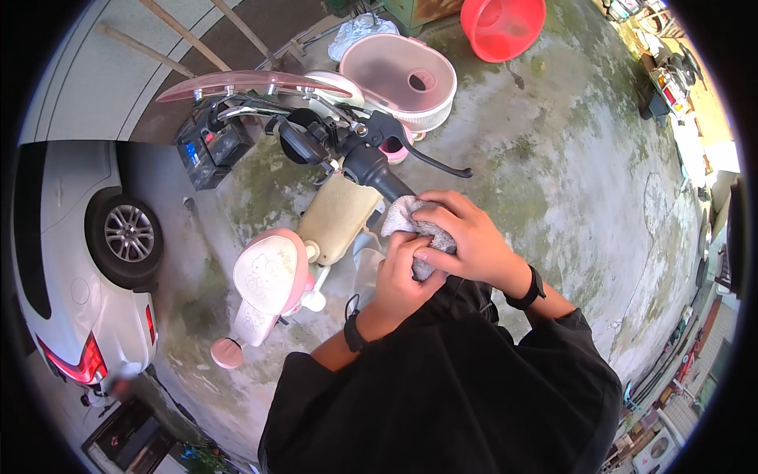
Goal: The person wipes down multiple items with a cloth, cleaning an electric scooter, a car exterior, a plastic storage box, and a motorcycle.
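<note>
A crumpled grey-white cloth (403,213) is bunched at the end of a black handlebar grip (388,183). My right hand (470,235) curls its fingers over the cloth from the right. My left hand (396,276) grips the cloth's lower left side, with its fingers bent close to the right hand's. The cloth and fingers hide the end of the grip. Just beyond my hands, a black brake lever (433,161) sticks out to the right. The scooter handlebar (347,142) reaches away up-left, below a long pink translucent strip (253,80).
Left of my hands are a beige panel (338,215) and a pink-and-white seat (270,272). A pink lidded tub (371,67) and a red basin (505,28) stand ahead on stained concrete (568,174). A silver car (63,268) is parked at left.
</note>
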Tool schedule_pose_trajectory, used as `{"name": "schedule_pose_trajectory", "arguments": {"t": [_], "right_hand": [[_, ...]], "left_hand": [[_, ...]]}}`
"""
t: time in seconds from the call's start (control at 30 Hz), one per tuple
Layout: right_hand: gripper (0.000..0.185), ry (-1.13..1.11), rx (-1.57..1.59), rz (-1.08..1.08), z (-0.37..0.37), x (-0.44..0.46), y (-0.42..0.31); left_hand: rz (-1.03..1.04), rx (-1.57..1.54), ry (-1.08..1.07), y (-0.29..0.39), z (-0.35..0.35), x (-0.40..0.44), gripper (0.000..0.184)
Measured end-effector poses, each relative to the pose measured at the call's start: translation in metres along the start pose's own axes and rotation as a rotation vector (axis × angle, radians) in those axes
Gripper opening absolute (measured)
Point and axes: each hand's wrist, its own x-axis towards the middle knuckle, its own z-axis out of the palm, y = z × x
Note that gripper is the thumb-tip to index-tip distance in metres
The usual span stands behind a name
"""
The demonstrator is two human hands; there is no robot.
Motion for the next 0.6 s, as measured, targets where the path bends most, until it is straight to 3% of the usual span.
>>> {"name": "schedule_pose_trajectory", "arguments": {"t": [0.13, 0.3, 0.43, 0.53, 0.6], "right_hand": [[0.038, -0.007, 0.046, -0.034, 0.014, 0.023, 0.012], [0.031, 0.014, 0.342, 0.007, 0.013, 0.047, 0.040], [0.033, 0.208, 0.253, 0.052, 0.003, 0.039, 0.021], [0.043, 0.358, 0.058, -0.167, -0.017, 0.051, 0.011], [0.048, 0.365, -0.007, -0.175, -0.016, 0.063, 0.018]], "left_hand": [[0.007, 0.135, 0.186, -0.016, -0.001, 0.011, 0.052], [-0.033, 0.237, 0.147, -0.007, -0.007, 0.044, 0.052], [-0.009, 0.279, 0.092, 0.008, -0.008, 0.065, 0.051], [0.082, 0.293, 0.127, 0.013, -0.011, 0.080, 0.052], [0.150, 0.388, 0.134, 0.014, -0.013, 0.104, 0.051]]}}
